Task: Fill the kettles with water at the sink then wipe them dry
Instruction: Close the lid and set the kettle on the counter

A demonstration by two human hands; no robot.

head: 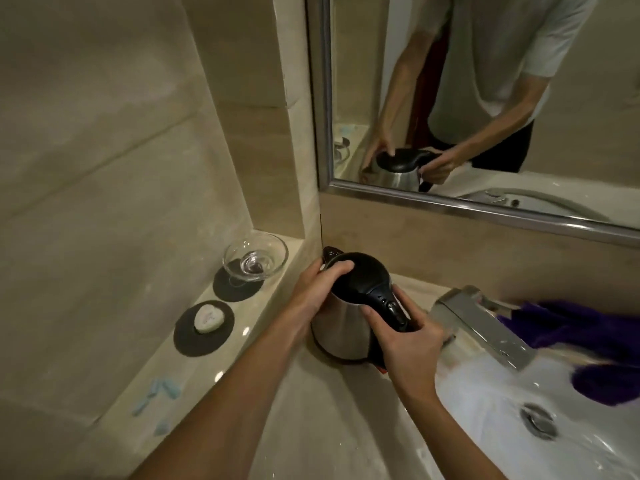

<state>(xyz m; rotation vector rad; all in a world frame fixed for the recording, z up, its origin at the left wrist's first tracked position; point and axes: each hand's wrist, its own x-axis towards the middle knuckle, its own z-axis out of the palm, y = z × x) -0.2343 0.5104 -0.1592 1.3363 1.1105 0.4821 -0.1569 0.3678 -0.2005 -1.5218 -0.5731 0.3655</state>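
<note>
R hand (405,341) grips the black handle (391,306) of the kettle (341,327), fingers curled round it w/ thumb lying along the near side. L hand (317,289) is on the kettle's far-left side, fingers curled over the edge of the black lid (360,275), palm against the steel body. Kettle stands upright on the beige counter (322,410), in the corner just below the mirror (485,98), lid closed, handle pointing toward the sink. Just R of the kettle: chrome tap (485,323), its spout reaching out over the white sink (485,410); drain (538,419) visible in the basin. A purple cloth (595,341) lies behind and R of the tap, draped partly into the basin. L of the kettle, a raised ledge (194,375) along the wall carries two dark round mats: the far one holds a clear glass dish (255,257), the near one a small white soap (207,318). Further along the ledge toward the camera, a few small pale-blue sachets (156,396). Mirror shows the same pose: both hands on the kettle, person in a light tee.
</note>
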